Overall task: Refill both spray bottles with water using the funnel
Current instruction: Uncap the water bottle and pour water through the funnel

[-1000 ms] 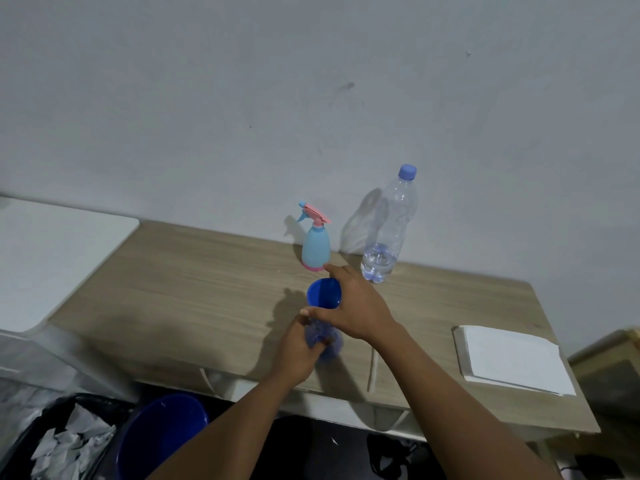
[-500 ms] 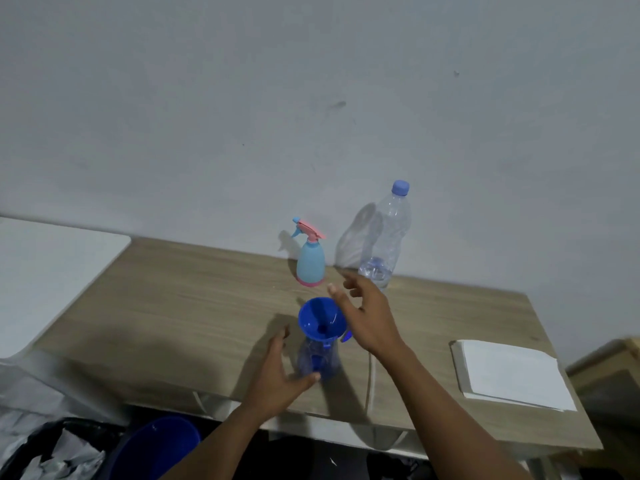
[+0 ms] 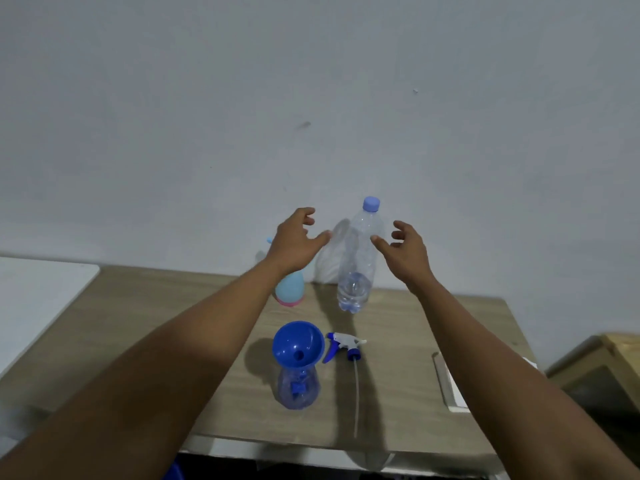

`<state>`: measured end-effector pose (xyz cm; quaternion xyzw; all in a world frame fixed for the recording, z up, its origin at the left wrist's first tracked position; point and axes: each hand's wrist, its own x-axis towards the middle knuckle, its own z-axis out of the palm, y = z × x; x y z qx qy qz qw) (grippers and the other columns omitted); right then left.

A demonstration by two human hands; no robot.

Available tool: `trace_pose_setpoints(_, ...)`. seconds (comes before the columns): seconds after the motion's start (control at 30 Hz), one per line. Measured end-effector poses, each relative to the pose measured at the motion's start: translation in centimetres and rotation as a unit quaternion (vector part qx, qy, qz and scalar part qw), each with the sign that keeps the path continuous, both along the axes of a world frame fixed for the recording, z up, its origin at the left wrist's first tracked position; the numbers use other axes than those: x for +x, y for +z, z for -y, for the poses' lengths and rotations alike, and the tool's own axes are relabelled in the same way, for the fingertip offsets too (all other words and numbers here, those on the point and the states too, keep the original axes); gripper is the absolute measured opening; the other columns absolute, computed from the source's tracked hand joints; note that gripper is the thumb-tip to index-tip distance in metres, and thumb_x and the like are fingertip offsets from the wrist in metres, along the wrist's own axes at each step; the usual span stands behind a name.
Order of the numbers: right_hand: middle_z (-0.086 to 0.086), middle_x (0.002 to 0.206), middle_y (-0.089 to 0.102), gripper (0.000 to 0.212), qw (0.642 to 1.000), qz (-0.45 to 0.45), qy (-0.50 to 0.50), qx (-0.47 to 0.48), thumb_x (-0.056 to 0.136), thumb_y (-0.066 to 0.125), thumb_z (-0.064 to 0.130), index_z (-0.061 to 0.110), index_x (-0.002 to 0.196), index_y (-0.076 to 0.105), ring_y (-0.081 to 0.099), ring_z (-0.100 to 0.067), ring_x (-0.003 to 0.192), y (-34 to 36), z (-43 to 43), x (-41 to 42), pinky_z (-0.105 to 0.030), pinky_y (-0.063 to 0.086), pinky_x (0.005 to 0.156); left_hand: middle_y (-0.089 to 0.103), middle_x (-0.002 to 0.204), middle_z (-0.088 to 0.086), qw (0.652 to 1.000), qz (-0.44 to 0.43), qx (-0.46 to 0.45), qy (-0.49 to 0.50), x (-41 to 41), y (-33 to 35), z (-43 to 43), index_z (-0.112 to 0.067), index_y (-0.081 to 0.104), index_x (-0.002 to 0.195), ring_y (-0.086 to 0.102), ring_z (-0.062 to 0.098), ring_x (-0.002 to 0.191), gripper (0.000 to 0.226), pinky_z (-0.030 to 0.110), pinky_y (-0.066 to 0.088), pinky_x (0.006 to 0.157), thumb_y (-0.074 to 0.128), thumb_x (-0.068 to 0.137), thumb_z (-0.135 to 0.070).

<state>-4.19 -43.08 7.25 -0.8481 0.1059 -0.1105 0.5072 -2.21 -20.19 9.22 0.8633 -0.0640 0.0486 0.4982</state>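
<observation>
A clear blue spray bottle stands near the table's front with a blue funnel seated in its neck. Its blue-and-white spray head with a long dip tube lies on the table just to the right. A clear water bottle with a blue cap stands at the back, a little water in its bottom. My left hand and my right hand hover on either side of it, fingers spread, touching nothing. A light-blue spray bottle with a pink base is partly hidden behind my left wrist.
The wooden table stands against a grey wall. A white surface adjoins it on the left. A white paper stack's edge shows beside my right forearm. A wooden piece of furniture stands at the far right.
Both hands have left the funnel and the blue spray bottle and risen toward the water bottle, one on each side. The camera view has tilted and moved closer.
</observation>
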Motion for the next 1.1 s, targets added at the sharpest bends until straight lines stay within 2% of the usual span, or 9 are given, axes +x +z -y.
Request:
trace_pose_setpoints(0.13,-0.012,0.151,0.044,0.081,0.997,-0.035,0.055,-0.027,0.088,0.074,0.033,0.014,0.153,0.031,0.05,-0.028,0.133,0.4,0.3,2.4,-0.044,0.044,0.109,0.041,0.153,0.007,0.995,-0.074,0.033,-0.061,2.2,0.9,5.7,-0.017,0.026,0.153,0.043,0.027,0.138,0.084,0.039,0.037,0.112,0.067,0.088,-0.048)
trace_pose_setpoints(0.2,-0.011,0.151,0.046,0.08,0.995,-0.047,0.075,-0.035,0.088,0.075,0.027,0.012,0.153,0.031,0.049,-0.027,0.135,-0.2,0.4,2.9,-0.045,0.044,0.11,0.033,0.158,0.007,0.99,-0.104,0.045,-0.08,2.5,1.0,7.3,-0.015,0.02,0.155,0.035,0.028,0.143,0.083,0.04,0.033,0.116,0.061,0.092,-0.049)
trace_pose_setpoints(0.3,-0.008,0.143,0.054,0.074,0.996,-0.032,0.078,-0.028,0.088,0.073,0.019,0.014,0.152,0.037,0.059,-0.024,0.123,-1.4,0.8,2.3,-0.039,0.049,0.103,0.047,0.149,0.007,0.99,-0.101,0.036,-0.086,2.4,0.9,8.5,-0.013,0.038,0.148,0.047,0.027,0.134,0.064,0.037,0.04,0.11,0.061,0.095,-0.038)
trace_pose_setpoints(0.37,-0.005,0.138,0.058,0.069,0.997,-0.006,0.072,-0.012,0.089,0.071,0.016,0.018,0.151,0.04,0.066,-0.021,0.11,-2.1,1.4,0.8,-0.038,0.053,0.099,0.054,0.143,0.006,0.993,-0.088,0.033,-0.072,2.1,0.9,8.8,-0.012,0.046,0.144,0.053,0.024,0.128,0.061,0.033,0.043,0.105,0.067,0.092,-0.034)
trace_pose_setpoints(0.43,-0.005,0.137,0.059,0.068,0.998,0.024,0.064,0.012,0.091,0.07,0.011,0.017,0.151,0.04,0.068,-0.02,0.107,-2.5,2.2,-1.5,-0.039,0.054,0.098,0.058,0.138,0.005,0.995,-0.063,0.033,-0.077,1.2,1.1,9.3,-0.013,0.052,0.14,0.055,0.021,0.125,0.06,0.028,0.042,0.1,0.072,0.088,-0.032)
trace_pose_setpoints(0.57,0.0,0.14,0.057,0.071,0.996,0.066,0.048,0.046,0.092,0.068,0.006,0.019,0.153,0.036,0.067,-0.012,0.111,-1.6,3.4,-6.6,-0.026,0.055,0.093,0.059,0.132,0.002,0.994,-0.014,0.009,-0.109,-1.9,2.0,10.7,-0.026,0.052,0.141,0.055,0.016,0.121,0.058,0.027,0.042,0.1,0.073,0.087,-0.033)
trace_pose_setpoints(0.7,0.005,0.135,0.056,0.071,0.992,0.091,0.035,0.079,0.092,0.067,0.002,0.024,0.152,0.037,0.065,-0.006,0.11,0.2,4.5,-11.6,-0.011,0.052,0.08,0.056,0.121,-0.003,0.989,0.001,-0.018,-0.148,-6.1,3.4,11.8,-0.034,0.052,0.14,0.056,0.015,0.114,0.055,0.031,0.046,0.101,0.071,0.089,-0.036)
trace_pose_setpoints(0.83,0.007,0.132,0.059,0.069,0.993,0.077,0.041,0.077,0.091,0.069,0.002,0.032,0.146,0.041,0.066,0.002,0.104,0.4,5.2,-15.8,-0.011,0.052,0.078,0.055,0.115,-0.002,0.99,-0.011,-0.044,-0.132,-10.7,2.5,11.7,-0.036,0.053,0.138,0.057,0.012,0.1,0.055,0.024,0.045,0.09,0.072,0.087,-0.039)
trace_pose_setpoints(1.1,0.002,0.129,0.062,0.059,0.996,0.031,0.046,0.075,0.091,0.07,0.003,0.021,0.143,0.05,0.069,-0.004,0.097,-2.6,4.5,-20.4,-0.014,0.053,0.081,0.061,0.11,0.002,0.993,-0.044,-0.058,-0.096,-15.5,-1.9,10.5,-0.036,0.058,0.133,0.056,0.004,0.084,0.058,0.017,0.043,0.08,0.079,0.079,-0.041)
